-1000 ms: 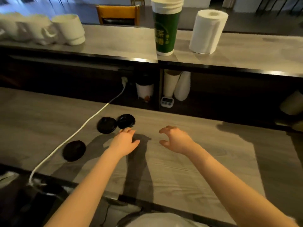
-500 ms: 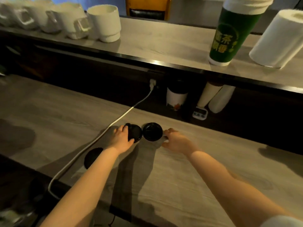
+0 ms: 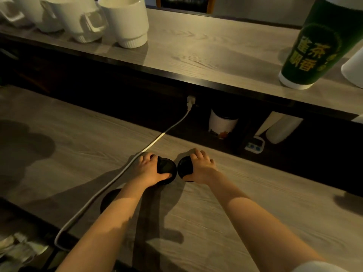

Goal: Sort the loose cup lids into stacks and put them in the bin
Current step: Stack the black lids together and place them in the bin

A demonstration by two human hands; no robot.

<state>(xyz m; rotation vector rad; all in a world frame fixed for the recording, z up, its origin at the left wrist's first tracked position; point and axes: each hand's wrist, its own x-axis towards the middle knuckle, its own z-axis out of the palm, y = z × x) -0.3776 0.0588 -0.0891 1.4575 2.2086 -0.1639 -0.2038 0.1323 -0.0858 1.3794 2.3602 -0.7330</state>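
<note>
Single head-worn wide view, forward and down, close over counter [image 3: 78,146]

Bare left hand [image 3: 147,169] and right hand [image 3: 202,168], forearms uncovered, white sleeve [image 3: 314,267] at the right upper arm

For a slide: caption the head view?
Left hand grips the left lid, right hand the right lid, on the counter; third lid partly hidden by the left forearm.

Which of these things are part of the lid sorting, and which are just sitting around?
Part of the job: left hand holding the left lid; right hand holding the right lid; third lid beside the left forearm.
Just lying about: white cable, white mugs, green cup, timer.
</note>
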